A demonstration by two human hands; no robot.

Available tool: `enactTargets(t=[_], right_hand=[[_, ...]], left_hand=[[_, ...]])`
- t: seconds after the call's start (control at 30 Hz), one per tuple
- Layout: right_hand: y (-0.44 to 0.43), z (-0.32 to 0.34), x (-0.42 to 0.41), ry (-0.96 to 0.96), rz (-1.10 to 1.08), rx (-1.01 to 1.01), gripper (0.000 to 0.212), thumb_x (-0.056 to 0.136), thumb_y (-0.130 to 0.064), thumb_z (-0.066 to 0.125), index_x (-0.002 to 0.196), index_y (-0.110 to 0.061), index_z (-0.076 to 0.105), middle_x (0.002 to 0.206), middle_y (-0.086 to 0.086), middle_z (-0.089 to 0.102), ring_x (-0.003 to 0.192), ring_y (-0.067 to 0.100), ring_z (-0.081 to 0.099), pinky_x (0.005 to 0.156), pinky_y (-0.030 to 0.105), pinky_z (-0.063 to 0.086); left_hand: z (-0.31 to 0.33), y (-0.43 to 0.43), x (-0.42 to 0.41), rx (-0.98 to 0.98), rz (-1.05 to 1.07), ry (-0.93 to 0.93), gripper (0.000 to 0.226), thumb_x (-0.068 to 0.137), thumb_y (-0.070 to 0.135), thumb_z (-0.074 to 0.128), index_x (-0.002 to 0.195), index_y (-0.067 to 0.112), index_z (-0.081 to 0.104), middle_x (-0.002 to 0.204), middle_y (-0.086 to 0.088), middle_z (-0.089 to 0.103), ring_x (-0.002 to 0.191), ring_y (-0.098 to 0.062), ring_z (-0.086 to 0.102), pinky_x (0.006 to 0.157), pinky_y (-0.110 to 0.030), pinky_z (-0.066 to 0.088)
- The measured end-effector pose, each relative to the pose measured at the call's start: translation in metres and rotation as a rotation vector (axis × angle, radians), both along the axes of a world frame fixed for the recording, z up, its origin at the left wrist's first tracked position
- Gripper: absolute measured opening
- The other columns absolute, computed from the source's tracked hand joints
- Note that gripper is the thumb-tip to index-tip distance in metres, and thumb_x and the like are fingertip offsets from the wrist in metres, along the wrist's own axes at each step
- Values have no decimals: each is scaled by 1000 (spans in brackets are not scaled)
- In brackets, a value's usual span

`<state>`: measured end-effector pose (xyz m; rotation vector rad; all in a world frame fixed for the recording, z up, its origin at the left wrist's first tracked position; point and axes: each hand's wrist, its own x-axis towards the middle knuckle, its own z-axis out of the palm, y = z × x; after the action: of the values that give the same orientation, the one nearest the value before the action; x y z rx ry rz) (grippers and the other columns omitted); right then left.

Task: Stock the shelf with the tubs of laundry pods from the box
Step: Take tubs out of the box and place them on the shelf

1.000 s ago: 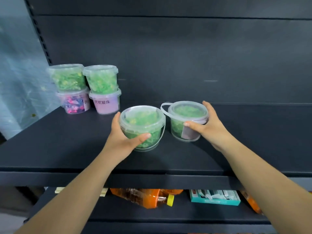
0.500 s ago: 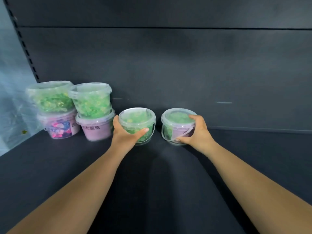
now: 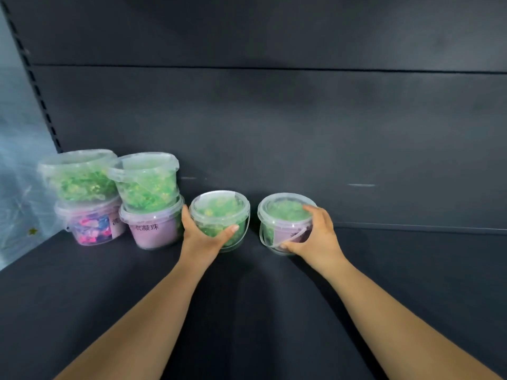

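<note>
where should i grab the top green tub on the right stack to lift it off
Grip the top green tub around its clear side wall just under the lid rim, coming from the front; the back panel and neighbouring stack probably crowd the other sides.

Both bare forearms reach forward from the lower edge of the view, converging toward the middle. The left hand [image 3: 201, 237] is cupped around the left tub [image 3: 219, 219], thumb across its near side and fingers [image 3: 184, 215] wrapped round its left wall. The right hand [image 3: 315, 237] grips the right tub [image 3: 279, 223], fingers curled over the lid's right edge, thumb low on the front.
</note>
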<state>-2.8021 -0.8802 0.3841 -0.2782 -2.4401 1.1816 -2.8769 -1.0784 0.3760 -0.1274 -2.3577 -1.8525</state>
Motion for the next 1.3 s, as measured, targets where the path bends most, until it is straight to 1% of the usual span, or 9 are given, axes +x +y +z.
enactTargets(t=[0.17,0.27,0.4,0.53,0.73,0.97,1.03,1.1,1.3], right_hand=[[-14,18,26,-142,-32,-32,103,69,-15,78,145,-31,10,154,3,-5,123,17,36,97,20,30],[-19,29,53,-82,-57,-66,103,72,-14,76,147,-26,7,154,1,12,138,17,25,106,24,25],[-18,39,118,21,-244,82,53,79,-20,71,127,-13,51,126,3,57,118,19,53,95,21,36],[-7,33,231,46,-431,118,17,80,-21,70,96,-15,68,89,-7,63,86,7,59,86,14,40],[9,9,421,-77,-778,164,20,78,-19,72,96,-12,70,85,-5,63,79,5,58,74,9,41],[12,-66,629,-306,-1183,-98,24,80,-24,70,98,-8,70,94,4,69,87,13,59,83,25,46],[15,-98,679,-378,-1232,-198,16,80,-22,70,90,-9,70,83,2,66,82,14,59,72,16,45],[23,-135,721,-423,-1270,-302,12,77,-25,72,82,-16,67,80,3,68,81,20,63,75,25,49],[61,-236,811,-647,-1281,-579,31,82,-34,65,92,-5,68,94,12,70,90,27,63,77,34,47]], left_hand=[[0,-8,21,-17,-40,-39,116,66,37,79,148,19,0,155,-4,13,141,-21,19,115,-36,19],[8,-16,48,-65,-59,27,92,77,32,71,147,15,13,153,-6,21,140,-22,23,112,-31,19],[29,-14,106,-133,-256,158,44,89,24,57,130,12,49,136,-4,49,124,-16,44,100,-20,30],[35,17,185,-90,-622,227,11,88,19,57,96,24,63,92,18,61,82,6,54,67,5,33],[17,90,304,-98,-1096,269,19,87,19,58,79,35,59,82,26,58,73,23,51,66,5,35],[-52,172,455,-279,-1509,222,21,86,18,61,71,31,57,72,19,58,63,15,54,59,-3,38],[-83,196,497,-361,-1594,150,17,83,28,64,69,35,56,73,17,59,68,6,56,67,-16,43],[-112,218,532,-435,-1643,93,13,79,33,65,69,35,56,76,16,60,74,0,56,72,-23,45],[-206,272,615,-738,-1664,-12,13,85,11,61,75,19,60,72,12,58,71,-7,54,61,-3,38]])
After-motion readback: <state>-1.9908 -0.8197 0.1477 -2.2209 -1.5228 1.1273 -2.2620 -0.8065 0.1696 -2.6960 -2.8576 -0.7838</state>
